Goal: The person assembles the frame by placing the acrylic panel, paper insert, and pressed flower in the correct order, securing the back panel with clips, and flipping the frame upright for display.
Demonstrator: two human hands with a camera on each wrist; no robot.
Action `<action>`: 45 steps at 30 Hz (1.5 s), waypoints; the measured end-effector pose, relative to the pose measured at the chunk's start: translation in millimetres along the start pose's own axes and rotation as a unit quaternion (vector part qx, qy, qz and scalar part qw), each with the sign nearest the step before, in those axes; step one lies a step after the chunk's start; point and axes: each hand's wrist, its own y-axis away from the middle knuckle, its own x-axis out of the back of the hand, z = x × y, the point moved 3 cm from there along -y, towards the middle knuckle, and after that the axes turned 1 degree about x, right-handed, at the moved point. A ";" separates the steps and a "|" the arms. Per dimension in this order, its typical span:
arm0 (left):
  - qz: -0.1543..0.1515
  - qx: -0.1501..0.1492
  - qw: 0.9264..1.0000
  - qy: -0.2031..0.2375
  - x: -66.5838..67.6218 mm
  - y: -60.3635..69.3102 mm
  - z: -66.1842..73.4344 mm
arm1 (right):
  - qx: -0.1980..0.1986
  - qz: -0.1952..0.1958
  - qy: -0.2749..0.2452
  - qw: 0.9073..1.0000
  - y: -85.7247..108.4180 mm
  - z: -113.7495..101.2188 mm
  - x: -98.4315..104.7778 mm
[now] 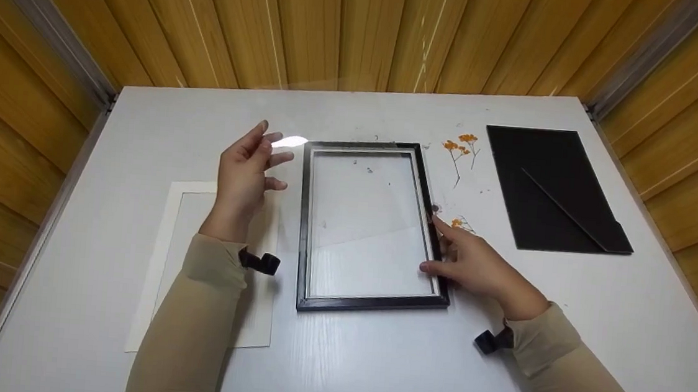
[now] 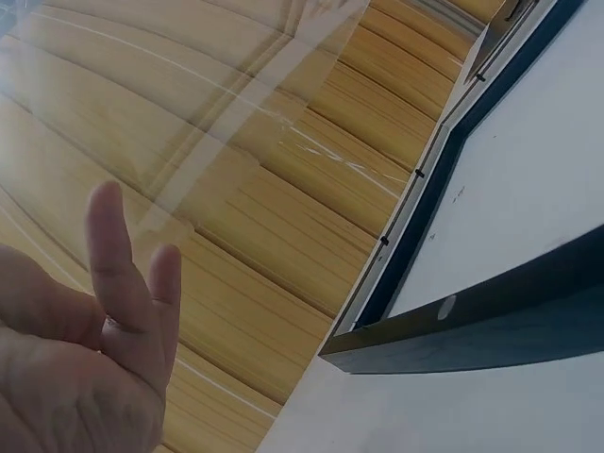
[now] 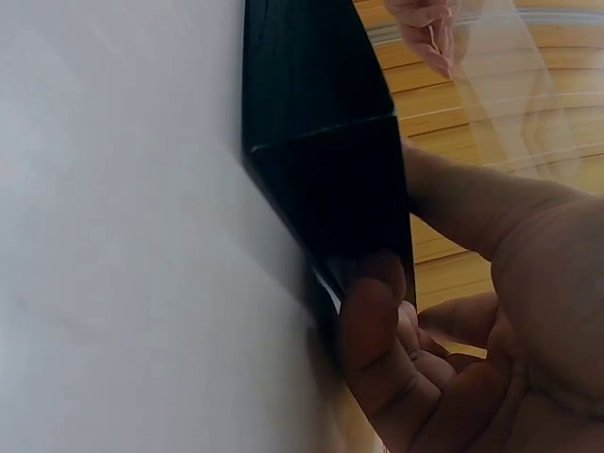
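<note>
My left hand (image 1: 243,172) is raised just left of the picture frame, pinching a clear sheet (image 2: 236,94) by its edge. The sheet is see-through, so its outline is hard to follow; a bright glare marks it beside the fingers in the head view. A black picture frame (image 1: 372,299) with a silvery inner lip lies on the table. With the thumb over its right side and fingers along the outer edge, my right hand (image 1: 474,262) grips that frame. Part of this grip shows close up in the right wrist view, at the frame's dark corner (image 3: 326,198).
A cream mat board (image 1: 151,292) lies partly under my left forearm. Orange dried flowers (image 1: 467,138) are right of the frame, with another sprig (image 1: 458,223) by my right hand. A black backing board with stand (image 1: 548,193) lies far right. Small dark bits dot the table.
</note>
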 end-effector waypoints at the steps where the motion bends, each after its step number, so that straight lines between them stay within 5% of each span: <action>1: -0.003 0.003 1.000 0.001 -1.0 0.1 -1.2 | -0.001 -0.002 -0.005 1.000 0.1 0.3 0.3; 16: -0.036 0.039 0.998 -0.015 -20.8 1.4 -22.0 | 0.001 -0.021 -0.114 0.993 -2.8 7.7 3.6; 26: -0.073 0.061 0.994 -0.054 -35.6 6.3 -37.5 | 0.000 -0.016 -0.124 0.992 -2.9 7.9 1.6; 45: -0.104 0.083 0.990 -0.049 -43.2 12.1 -45.1 | 0.001 -0.013 -0.142 0.990 -2.9 8.1 2.8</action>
